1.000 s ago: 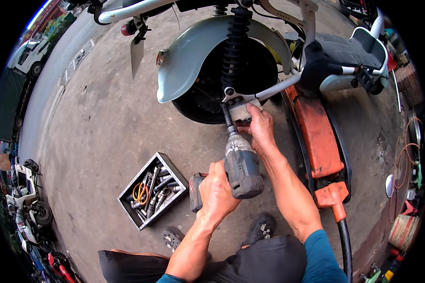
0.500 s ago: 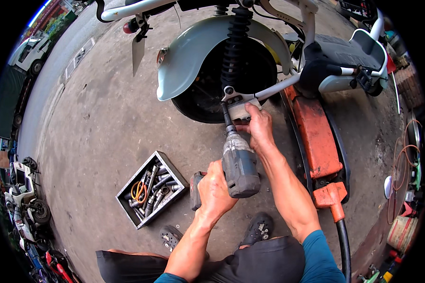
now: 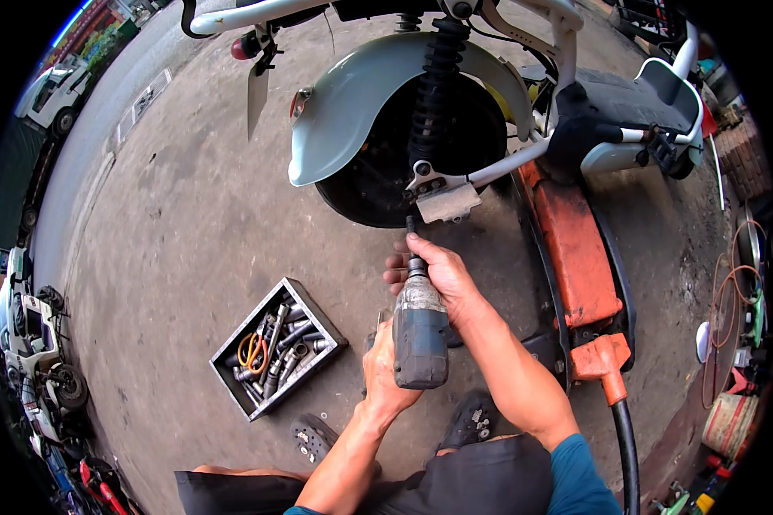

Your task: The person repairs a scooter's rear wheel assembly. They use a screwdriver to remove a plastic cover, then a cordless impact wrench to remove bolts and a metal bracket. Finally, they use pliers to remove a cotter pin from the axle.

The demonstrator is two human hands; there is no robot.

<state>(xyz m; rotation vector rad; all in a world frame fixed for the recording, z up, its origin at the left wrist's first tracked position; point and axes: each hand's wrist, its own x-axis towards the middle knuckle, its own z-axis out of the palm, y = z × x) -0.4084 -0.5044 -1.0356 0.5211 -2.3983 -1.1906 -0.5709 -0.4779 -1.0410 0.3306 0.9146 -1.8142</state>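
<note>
My left hand (image 3: 388, 367) is wrapped round the handle of a cordless impact wrench (image 3: 421, 339), whose nose points away from me. At its front end my right hand (image 3: 442, 270) has the thumb on the dark socket (image 3: 410, 225) and the fingers curled behind it. The socket's tip is just short of a pale metal bracket (image 3: 449, 204) at the bottom of a scooter's black shock absorber (image 3: 435, 94). Behind the shock, a light grey fender (image 3: 343, 112) arches over the black rear wheel (image 3: 352, 202).
An orange floor jack (image 3: 575, 249) stands under the scooter's frame on the right, its black handle (image 3: 624, 446) running toward me. On the floor to the left lies a metal tray (image 3: 325, 354) of sockets and tools. Motorbikes (image 3: 39, 343) line the left edge.
The impact wrench has come back toward me, and its socket has left the area beside the bracket. My right hand has gone from the bracket to the socket.
</note>
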